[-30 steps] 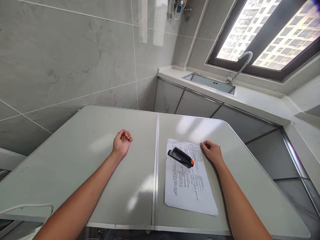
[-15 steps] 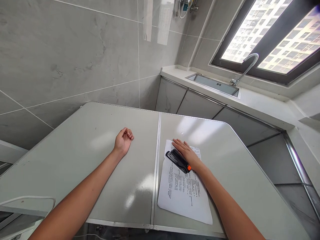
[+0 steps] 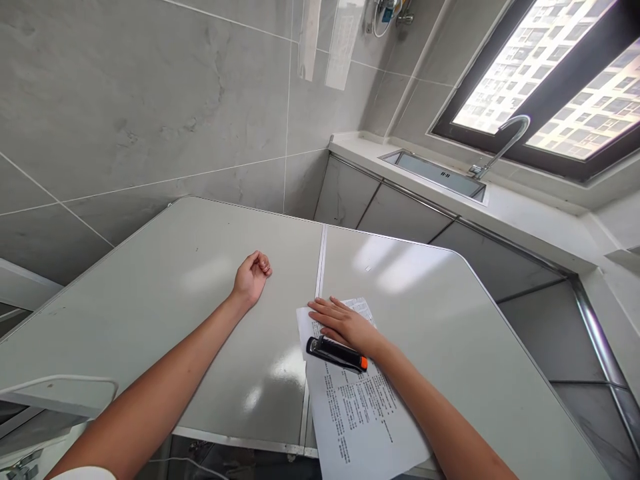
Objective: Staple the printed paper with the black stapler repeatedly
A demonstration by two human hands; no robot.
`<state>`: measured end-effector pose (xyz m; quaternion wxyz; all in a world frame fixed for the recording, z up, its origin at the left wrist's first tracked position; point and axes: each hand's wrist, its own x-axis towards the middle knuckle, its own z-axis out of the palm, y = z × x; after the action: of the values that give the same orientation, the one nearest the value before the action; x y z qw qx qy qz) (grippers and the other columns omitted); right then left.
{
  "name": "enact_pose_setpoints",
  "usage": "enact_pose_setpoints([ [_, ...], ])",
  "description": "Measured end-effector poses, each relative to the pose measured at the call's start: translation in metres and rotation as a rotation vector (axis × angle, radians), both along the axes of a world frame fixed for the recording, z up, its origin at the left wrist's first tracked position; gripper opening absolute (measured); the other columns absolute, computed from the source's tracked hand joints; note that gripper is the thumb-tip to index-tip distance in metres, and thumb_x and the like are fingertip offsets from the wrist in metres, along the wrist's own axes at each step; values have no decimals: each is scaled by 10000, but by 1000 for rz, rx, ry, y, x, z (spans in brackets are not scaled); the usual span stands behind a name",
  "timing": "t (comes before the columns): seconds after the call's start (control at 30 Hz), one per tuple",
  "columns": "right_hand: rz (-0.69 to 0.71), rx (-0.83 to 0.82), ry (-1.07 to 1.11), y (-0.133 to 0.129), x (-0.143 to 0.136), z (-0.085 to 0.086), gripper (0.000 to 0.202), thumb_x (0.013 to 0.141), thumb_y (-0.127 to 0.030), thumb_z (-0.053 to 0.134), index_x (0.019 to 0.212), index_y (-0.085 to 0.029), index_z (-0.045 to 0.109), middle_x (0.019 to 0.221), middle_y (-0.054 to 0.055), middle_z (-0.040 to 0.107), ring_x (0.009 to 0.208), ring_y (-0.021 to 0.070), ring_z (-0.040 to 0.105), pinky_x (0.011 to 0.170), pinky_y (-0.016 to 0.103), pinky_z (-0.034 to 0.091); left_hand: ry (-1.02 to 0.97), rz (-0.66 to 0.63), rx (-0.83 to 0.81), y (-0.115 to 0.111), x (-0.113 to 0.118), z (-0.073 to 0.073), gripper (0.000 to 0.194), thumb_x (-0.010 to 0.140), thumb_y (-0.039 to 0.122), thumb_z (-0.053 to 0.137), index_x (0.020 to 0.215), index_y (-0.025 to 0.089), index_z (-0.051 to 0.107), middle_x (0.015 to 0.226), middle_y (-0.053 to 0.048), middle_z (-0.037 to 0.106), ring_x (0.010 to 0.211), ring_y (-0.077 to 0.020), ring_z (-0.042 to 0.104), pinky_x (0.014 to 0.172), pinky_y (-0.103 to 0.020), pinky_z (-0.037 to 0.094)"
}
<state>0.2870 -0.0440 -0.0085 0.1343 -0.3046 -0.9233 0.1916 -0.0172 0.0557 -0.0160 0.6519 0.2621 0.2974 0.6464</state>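
Observation:
My right hand (image 3: pixel 345 324) lies flat, fingers stretched out, on the upper part of a printed sheet of paper (image 3: pixel 360 427). A black stapler (image 3: pixel 336 353) with an orange end rests on the sheet just below that hand; whether the hand touches it I cannot tell. The sheet's lower edge reaches past the front edge of the table. To the left, my left hand (image 3: pixel 251 277) rests on the tabletop with its fingers curled in and nothing visible in them.
The pale folding table (image 3: pixel 210 360) has a metal seam (image 3: pixel 321 263) down its middle. A small white scrap (image 3: pixel 369 269) lies near the far edge. Beyond stand a counter with a sink (image 3: pixel 435 175) and a tap (image 3: pixel 510 137). A tiled wall (image 3: pixel 200 100) borders the far left.
The right hand, sheet and stapler have moved left and toward me; the sheet now overlaps the seam and front edge. The stapler has turned a little. The left hand stays on the table.

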Motion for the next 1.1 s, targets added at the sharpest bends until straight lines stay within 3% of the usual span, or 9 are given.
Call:
enact_pose_setpoints([
  [0.13, -5, 43, 0, 5, -37, -3, 481, 1095, -297, 436, 1575, -316, 439, 1649, 29, 402, 1551, 220, 336, 1298, 524, 246, -12, 5, -3, 0, 1, 2, 371, 945, 290, 611, 626, 197, 446, 640, 5, 413, 563, -119, 446, 551, -259, 419],
  [0.23, -61, 68, -12, 20, -71, -7, 456, 1098, -311, 422, 1551, -291, 475, 1650, 40, 406, 1563, 231, 309, 1295, 523, 241, -18, -16, -10, 2, -7, 8, 491, 942, 292, 603, 566, 208, 298, 543, 41, 270, 467, -102, 344, 491, -263, 367],
  [0.43, -203, 101, -33, 60, -139, -17, 436, 1099, -312, 410, 1515, -223, 504, 1652, 93, 400, 1578, 278, 264, 1278, 571, 231, 19, -18, -19, 13, -63, 25, 581, 896, 246, 618, 559, 211, 147, 479, 59, 155, 398, -83, 248, 419, -270, 275],
  [0.57, -215, 111, -24, 79, -178, -24, 434, 1106, -326, 384, 1515, -220, 484, 1658, 95, 389, 1577, 272, 260, 1276, 564, 220, -22, 120, 30, 18, -90, 21, 577, 864, 249, 631, 567, 197, 138, 472, 60, 167, 401, -75, 253, 427, -252, 290],
  [0.7, -204, 98, 20, 86, -201, -23, 436, 1096, -330, 401, 1509, -221, 485, 1654, 94, 391, 1572, 272, 255, 1273, 561, 219, -21, 146, 49, 22, -90, 14, 566, 849, 246, 642, 570, 196, 153, 475, 64, 181, 405, -71, 253, 426, -244, 291],
  [0.83, -330, 45, 187, 91, -162, -11, 448, 1042, -252, 461, 1484, -239, 531, 1521, 91, 531, 1427, 247, 440, 1206, 458, 372, -5, 157, 52, 24, -83, 11, 568, 854, 247, 643, 562, 198, 158, 473, 65, 176, 402, -70, 242, 420, -241, 289],
  [0.9, -575, 29, 258, 95, -112, -6, 439, 992, -165, 432, 1369, -252, 640, 1367, 111, 602, 1294, 262, 525, 1093, 454, 476, 2, 167, 45, 25, -81, 11, 578, 858, 257, 649, 563, 198, 156, 476, 65, 173, 400, -68, 240, 418, -238, 287],
  [1.0, -979, 124, 260, 101, -20, -7, 367, 922, -214, 510, 1210, -188, 736, 1268, 164, 603, 1233, 325, 528, 1016, 487, 507, 12, 170, 35, 25, -79, 10, 590, 856, 266, 658, 564, 200, 150, 477, 67, 165, 394, -65, 235, 410, -238, 279],
  [1.1, -1126, 118, 181, 104, 49, -15, 354, 862, -332, 603, 1115, -159, 781, 1195, 177, 639, 1102, 325, 590, 985, 486, 511, 26, 159, 19, 25, -79, 9, 588, 842, 269, 660, 559, 204, 149, 474, 71, 144, 382, -63, 217, 396, -244, 253],
])
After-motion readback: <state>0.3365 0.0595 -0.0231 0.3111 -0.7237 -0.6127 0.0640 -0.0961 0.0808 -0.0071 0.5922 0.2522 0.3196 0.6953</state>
